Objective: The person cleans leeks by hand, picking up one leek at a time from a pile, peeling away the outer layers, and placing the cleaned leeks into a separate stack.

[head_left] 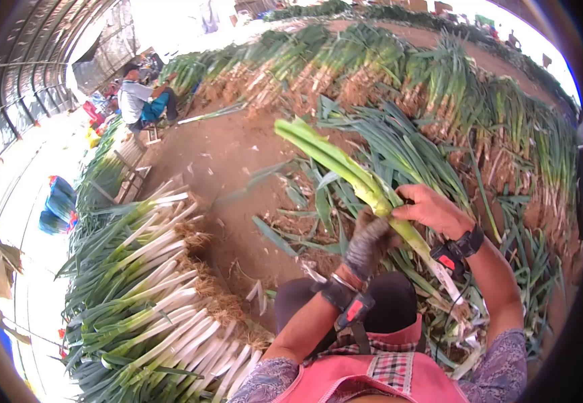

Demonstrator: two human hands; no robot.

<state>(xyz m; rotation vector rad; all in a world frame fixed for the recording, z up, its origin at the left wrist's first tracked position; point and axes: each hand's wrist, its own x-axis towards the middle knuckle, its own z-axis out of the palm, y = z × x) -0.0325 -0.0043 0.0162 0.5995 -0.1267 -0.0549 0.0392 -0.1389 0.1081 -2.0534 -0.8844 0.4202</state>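
Note:
A thick leek (325,153) lies slantwise across both my hands, its cut green top up to the left and its white root end down to the right. My left hand (371,243), in a grey soiled glove, is closed round the middle of the stalk. From the other side my bare right hand (430,209) pinches the leek at the base of its leaves, thumb and fingers against a leaf layer. Beneath my hands, loose green leaves (318,201) and more leeks (406,144) lie on the soil.
Rows of leeks with white stalks and roots (170,282) lie at my left. A long bank of leeks (439,80) curves behind and to the right. A seated person (137,97) works at the far left on the brown ground (197,148).

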